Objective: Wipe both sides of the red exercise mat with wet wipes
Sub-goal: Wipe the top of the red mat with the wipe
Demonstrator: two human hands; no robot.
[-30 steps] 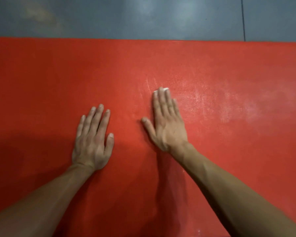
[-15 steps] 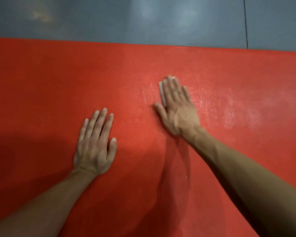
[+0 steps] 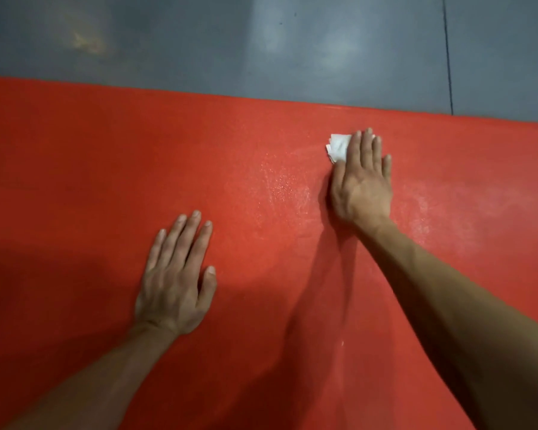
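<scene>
Red exercise mat [image 3: 106, 169] lies flat, glistening wet beside the wipe [image 3: 338, 147].

We see a flat red exercise mat [image 3: 106, 169] spread over a smooth grey floor [image 3: 199, 41], with faint wet streaks near its middle. Our left hand [image 3: 174, 283] rests flat, fingers straight, on the near part. Our right hand [image 3: 361, 184] presses a folded white wet wipe [image 3: 339, 147] near the far edge.
</scene>
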